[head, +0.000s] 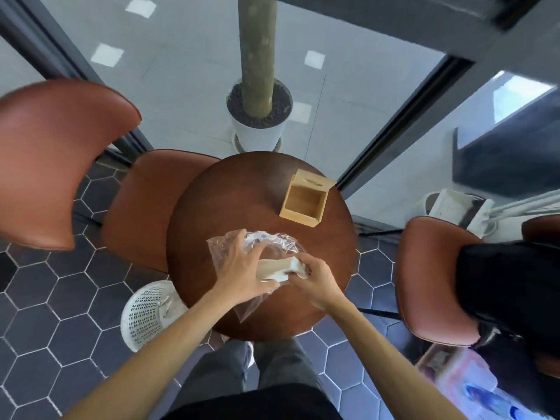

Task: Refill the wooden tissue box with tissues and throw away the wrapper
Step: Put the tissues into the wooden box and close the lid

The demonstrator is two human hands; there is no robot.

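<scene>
Gripping white tissue stack (274, 268), crinkled clear wrapper (224, 244), both hands

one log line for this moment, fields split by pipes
step: unwrapping | left hand: on wrapper | right hand: grips tissue stack | wooden box: open, empty
</scene>
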